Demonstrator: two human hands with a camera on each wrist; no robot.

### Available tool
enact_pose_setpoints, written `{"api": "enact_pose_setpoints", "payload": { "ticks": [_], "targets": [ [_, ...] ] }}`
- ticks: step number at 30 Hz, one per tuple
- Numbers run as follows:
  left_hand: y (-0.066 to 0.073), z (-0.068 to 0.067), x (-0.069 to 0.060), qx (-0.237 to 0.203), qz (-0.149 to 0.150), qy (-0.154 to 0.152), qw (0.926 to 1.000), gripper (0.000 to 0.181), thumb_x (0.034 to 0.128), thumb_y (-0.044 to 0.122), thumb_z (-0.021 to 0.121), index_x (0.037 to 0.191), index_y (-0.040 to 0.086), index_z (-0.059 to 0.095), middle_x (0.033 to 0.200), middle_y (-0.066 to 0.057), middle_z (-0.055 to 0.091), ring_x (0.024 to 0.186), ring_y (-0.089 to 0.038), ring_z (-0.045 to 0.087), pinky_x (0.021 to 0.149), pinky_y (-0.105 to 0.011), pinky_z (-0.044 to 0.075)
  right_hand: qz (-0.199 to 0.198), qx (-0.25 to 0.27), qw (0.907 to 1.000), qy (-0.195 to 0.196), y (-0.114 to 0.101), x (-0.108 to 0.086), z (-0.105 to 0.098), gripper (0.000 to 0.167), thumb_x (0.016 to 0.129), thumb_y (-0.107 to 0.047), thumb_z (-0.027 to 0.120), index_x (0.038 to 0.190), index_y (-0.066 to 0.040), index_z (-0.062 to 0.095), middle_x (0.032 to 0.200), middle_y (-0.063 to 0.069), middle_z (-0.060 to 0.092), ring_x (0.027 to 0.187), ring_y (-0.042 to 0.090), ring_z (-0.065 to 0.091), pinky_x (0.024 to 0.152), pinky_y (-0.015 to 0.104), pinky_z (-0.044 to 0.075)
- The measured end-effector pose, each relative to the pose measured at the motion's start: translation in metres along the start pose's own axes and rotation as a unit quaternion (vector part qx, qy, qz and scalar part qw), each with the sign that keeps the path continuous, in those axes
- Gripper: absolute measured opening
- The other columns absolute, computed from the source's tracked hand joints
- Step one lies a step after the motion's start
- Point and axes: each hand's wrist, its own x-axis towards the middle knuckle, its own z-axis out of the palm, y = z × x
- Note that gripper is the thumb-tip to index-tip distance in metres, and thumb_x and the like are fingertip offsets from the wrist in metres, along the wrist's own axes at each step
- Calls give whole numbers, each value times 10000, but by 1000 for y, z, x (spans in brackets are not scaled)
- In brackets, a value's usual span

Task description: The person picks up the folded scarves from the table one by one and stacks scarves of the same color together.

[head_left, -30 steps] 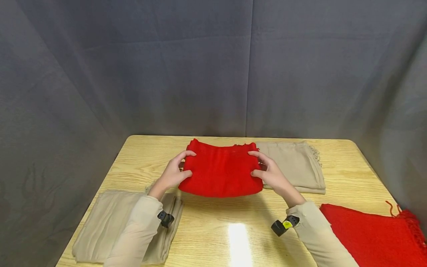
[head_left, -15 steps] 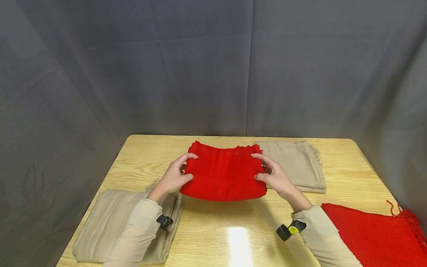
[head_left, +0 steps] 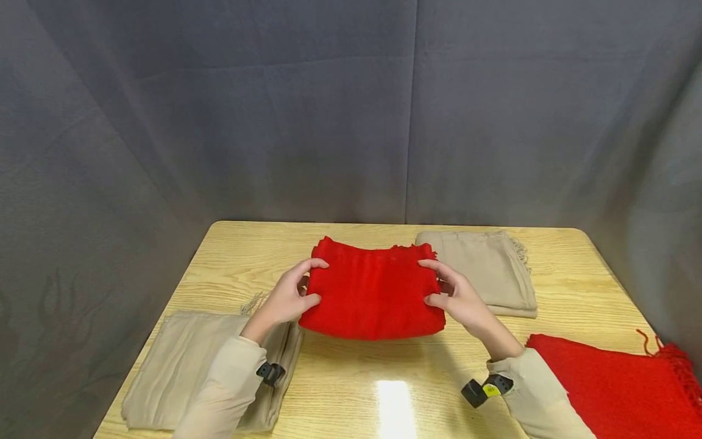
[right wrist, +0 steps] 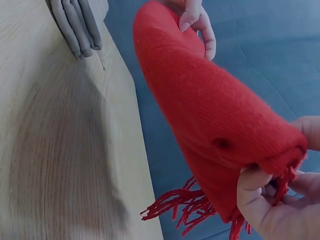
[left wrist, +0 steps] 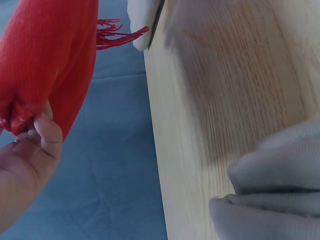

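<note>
Red scarf, folded, is held up off the table, as I watch from my remote seat. I see the left hand pinching one end and the right hand pinching the other, the middle sagging between. My right wrist view shows fringe hanging near the right hand. Beige scarf lies folded near the left forearm.
</note>
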Motion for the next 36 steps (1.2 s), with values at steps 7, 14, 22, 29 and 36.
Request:
{"api": "enact_pose_setpoints", "payload": {
  "ticks": [7, 14, 22, 29, 36],
  "targets": [
    [5, 3, -5, 69, 145, -2, 9999, 454, 742, -161, 514, 1182, -63, 466, 1018, -222, 516, 759, -271, 536, 633, -331, 482, -117, -141, 9998, -18, -4, -7, -1, 562, 759, 136, 532, 1298, 26, 419, 1064, 199, 493, 815, 175, 526, 683, 264, 469],
    [3, 5, -10, -15, 175, -75, 9998, 464, 740, -154, 520, 1190, -53, 461, 1030, -214, 518, 769, -256, 533, 621, -322, 496, -186, -350, 9992, -47, -6, -13, -2, 562, 760, 129, 548, 1296, 1, 435, 1065, 159, 481, 784, 220, 500, 667, 259, 460],
    [2, 10, -15, -54, 466, -107, 9988, 466, 726, -173, 522, 1177, -73, 464, 980, -213, 529, 725, -237, 530, 602, -314, 476, -163, -448, 9988, -127, -8, -23, -4, 566, 764, 122, 554, 1300, -14, 435, 1050, 145, 469, 767, 209, 490, 664, 262, 456],
    [6, 14, -20, 40, 509, -71, 9987, 469, 715, -174, 532, 1167, -65, 478, 946, -188, 539, 701, -217, 517, 591, -289, 462, -182, -392, 9989, -188, -8, -31, -4, 567, 767, 117, 567, 1302, -15, 431, 992, 154, 495, 790, 219, 518, 674, 267, 465],
    [6, 19, -24, 107, 667, -39, 9977, 458, 702, -185, 528, 1144, -75, 486, 888, -179, 549, 674, -179, 510, 580, -304, 455, -190, -456, 9986, -177, -8, -38, -4, 569, 762, 124, 562, 1296, -37, 444, 1030, 133, 480, 788, 210, 500, 657, 265, 467]
  ]
}}
